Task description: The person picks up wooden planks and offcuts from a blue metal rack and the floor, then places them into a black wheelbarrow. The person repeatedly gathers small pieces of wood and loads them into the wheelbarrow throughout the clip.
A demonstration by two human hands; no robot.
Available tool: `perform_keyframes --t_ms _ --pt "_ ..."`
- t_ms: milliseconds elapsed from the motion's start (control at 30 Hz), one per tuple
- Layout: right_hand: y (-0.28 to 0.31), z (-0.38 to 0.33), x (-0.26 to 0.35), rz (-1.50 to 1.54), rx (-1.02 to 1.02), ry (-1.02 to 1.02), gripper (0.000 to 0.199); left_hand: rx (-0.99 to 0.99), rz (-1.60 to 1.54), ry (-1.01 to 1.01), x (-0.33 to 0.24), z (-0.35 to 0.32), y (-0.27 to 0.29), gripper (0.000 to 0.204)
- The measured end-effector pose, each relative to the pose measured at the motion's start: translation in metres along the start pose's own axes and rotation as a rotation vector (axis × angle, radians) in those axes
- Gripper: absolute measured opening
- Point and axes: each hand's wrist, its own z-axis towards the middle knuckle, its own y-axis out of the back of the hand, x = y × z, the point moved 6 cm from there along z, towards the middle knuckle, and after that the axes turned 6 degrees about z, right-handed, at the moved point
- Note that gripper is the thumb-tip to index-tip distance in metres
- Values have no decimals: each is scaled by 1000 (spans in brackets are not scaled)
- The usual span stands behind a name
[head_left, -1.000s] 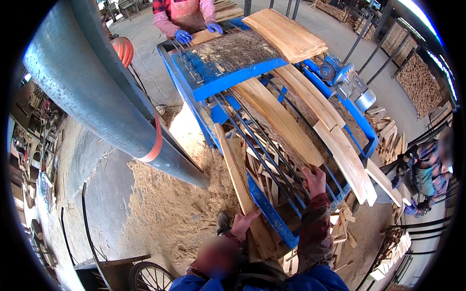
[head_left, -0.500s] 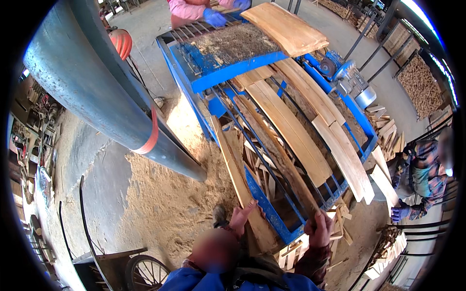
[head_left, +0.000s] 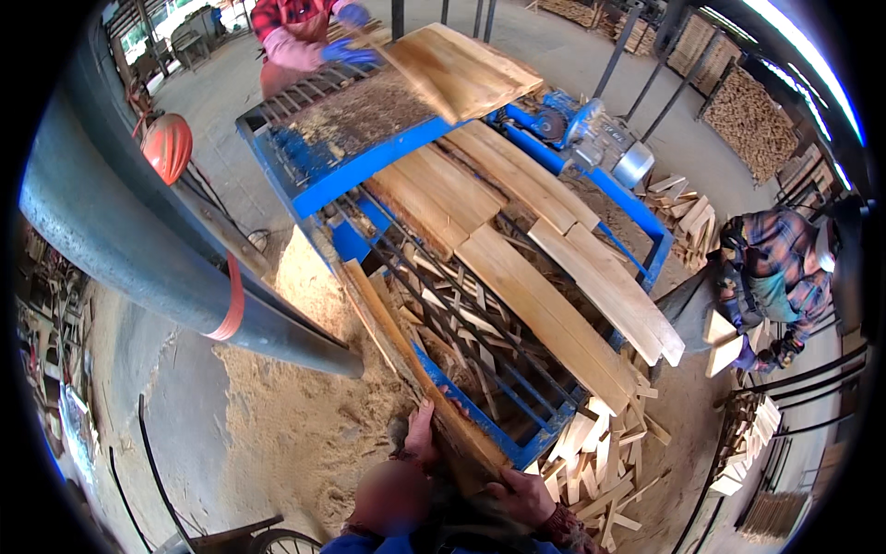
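Observation:
Along the left side of the blue rack lie bark-edged wooden boards, close together and slanting toward me. My left hand is closed at their left edge, with its thumb up and part of the fingers hidden. At the near end my right hand grips a bark-edged board, its fingertips partly out of sight. Sawn planks rest lengthwise on the dark bars of the rack, right of my hands. A wide board lies across the rack's far deck.
At the far end a co-worker's blue-gloved hand is near the deck. Another person bends at the right with short wood pieces. A grey post stands left, a motor far right. Offcuts are heaped beneath the rack's near end.
My right hand has brought a bark-edged strip leftward off the rack's middle, beside the left board. The far wide board and a plank have shifted toward me. The view has turned right.

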Motion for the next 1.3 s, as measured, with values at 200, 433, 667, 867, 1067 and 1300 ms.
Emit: perform_keyframes --t_ms 200,433,667,867,1067,1300 --pt "13 4 3 -179 107 80 29 -26 102 -34 5 4 4 42" --pt "21 8 -6 -173 157 156 37 -243 132 70 -3 -7 8 34" --pt "-19 16 -31 66 245 102 61 -250 316 114 -12 -32 30 30" --pt "-48 9 -42 219 275 72 55 -192 424 61 -8 -44 44 24" --pt "23 83 -83 192 -305 285 27 -228 511 67 -7 -65 74 32" --pt "67 223 -99 282 -376 -14 44 -187 602 145 -21 -114 91 33"
